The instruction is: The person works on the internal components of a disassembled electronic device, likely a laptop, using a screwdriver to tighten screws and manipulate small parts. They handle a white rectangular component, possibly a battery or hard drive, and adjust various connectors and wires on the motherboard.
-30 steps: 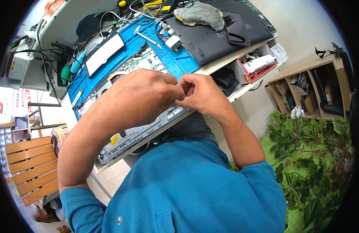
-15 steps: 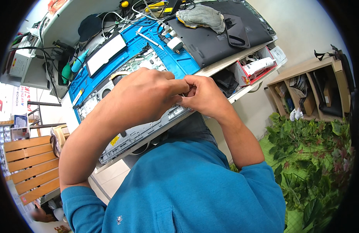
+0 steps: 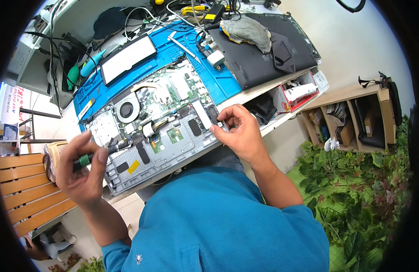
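Note:
An opened laptop base (image 3: 175, 145) lies in front of me, its fan (image 3: 128, 110) and green circuit board (image 3: 184, 84) exposed. To its left, my left hand (image 3: 82, 170) is raised, fingers curled round a screwdriver (image 3: 85, 160) with a green and dark handle. The tool points right, over the laptop's left side. My right hand (image 3: 241, 134) is at the laptop's right edge, beside a dark oval part (image 3: 212, 111). Thumb and index finger are bent toward each other around something small that I cannot make out.
Under the laptop is a blue work mat (image 3: 218, 79) carrying a white-faced panel (image 3: 128, 59), a white pen-like tool (image 3: 184, 49) and a white plug adapter (image 3: 215, 59). A closed dark laptop (image 3: 245, 54) bears a grey glove (image 3: 246, 34) and a phone (image 3: 283, 52). An open drawer (image 3: 275, 106) juts out right.
My hands were together over the laptop and have parted. The left moved down and left, and the screwdriver now shows; the right moved slightly down to the laptop's right edge.

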Tool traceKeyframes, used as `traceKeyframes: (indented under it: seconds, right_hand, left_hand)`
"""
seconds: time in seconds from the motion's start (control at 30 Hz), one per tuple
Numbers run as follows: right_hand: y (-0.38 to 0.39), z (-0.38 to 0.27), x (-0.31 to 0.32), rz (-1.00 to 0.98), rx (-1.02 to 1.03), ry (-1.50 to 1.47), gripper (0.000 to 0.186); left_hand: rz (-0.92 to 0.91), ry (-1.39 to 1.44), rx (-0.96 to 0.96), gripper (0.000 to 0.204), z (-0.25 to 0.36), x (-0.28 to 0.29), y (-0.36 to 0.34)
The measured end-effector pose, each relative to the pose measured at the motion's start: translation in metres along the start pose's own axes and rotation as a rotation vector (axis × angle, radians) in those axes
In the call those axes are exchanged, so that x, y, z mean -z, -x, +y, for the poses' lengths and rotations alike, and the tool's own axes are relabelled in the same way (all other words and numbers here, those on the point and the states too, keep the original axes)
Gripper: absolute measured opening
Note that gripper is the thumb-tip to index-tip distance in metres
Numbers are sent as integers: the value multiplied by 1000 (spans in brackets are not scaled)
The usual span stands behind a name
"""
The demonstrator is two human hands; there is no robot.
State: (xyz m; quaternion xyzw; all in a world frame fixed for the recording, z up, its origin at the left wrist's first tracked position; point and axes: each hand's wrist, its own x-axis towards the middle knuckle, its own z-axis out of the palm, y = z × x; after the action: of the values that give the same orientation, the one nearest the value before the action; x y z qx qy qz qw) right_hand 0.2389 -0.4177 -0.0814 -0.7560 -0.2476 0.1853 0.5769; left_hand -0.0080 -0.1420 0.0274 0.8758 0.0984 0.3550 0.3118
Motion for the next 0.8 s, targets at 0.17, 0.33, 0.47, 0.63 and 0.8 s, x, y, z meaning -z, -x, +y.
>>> traceKeyframes:
  seconds: [0.17, 0.33, 0.47, 0.63, 0.8]
  right_hand:
    - [1, 4, -6, 20, -78, -76, 29]
    - [-4, -6, -4, -6, -253, -170, 30]
    - [-11, 4, -2, 5, -69, 48, 32]
    - [-2, -42, -2, -9, 72, 491, 29]
    - [10, -124, -21, -98, 726, 347, 27]
  left_hand:
    - [204, 172, 254, 43, -18, 8, 58]
    - [299, 217, 284, 43, -32, 22, 86]
    - [407, 250, 294, 43, -38, 33, 96]
    - [595, 168, 346, 41, -47, 50, 102]
    - [782, 236, 354, 40, -45, 61, 109]
